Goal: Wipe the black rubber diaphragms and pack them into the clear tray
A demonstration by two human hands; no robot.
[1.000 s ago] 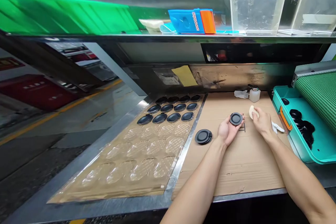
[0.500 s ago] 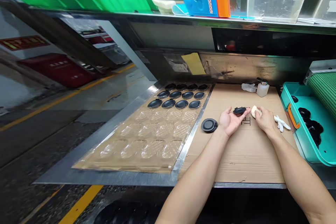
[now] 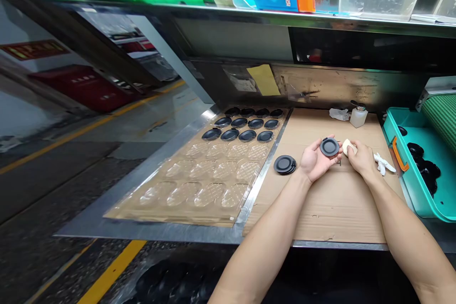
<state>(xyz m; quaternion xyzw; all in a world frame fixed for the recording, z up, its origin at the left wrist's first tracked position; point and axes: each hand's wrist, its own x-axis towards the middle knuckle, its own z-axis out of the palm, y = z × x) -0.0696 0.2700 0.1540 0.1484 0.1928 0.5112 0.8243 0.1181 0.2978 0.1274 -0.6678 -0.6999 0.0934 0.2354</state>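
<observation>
A round black plastic lid [image 3: 329, 147] is held up in my left hand [image 3: 312, 162], its flat ringed face turned toward me. Just to its right, my right hand [image 3: 362, 157] pinches a cream-coloured pad [image 3: 347, 147], close to the lid's edge; I cannot tell whether they touch. Left of my left hand, a small stack of similar black lids [image 3: 285, 165] lies on the cardboard sheet [image 3: 320, 218]. White crumpled cloth pieces [image 3: 383, 163] lie beyond my right wrist.
A clear blister tray [image 3: 199, 171] on the left has black lids in its far rows. A teal bin [image 3: 409, 185] with black parts stands right, beside a green belt [image 3: 441, 114]. A pump bottle [image 3: 358, 116] stands at the back. A shelf edge [image 3: 221, 12] spans above.
The lid in my left hand has tilted from nearly edge-on to showing its round face. My right hand keeps the pad beside it. The camera view has shifted slightly.
</observation>
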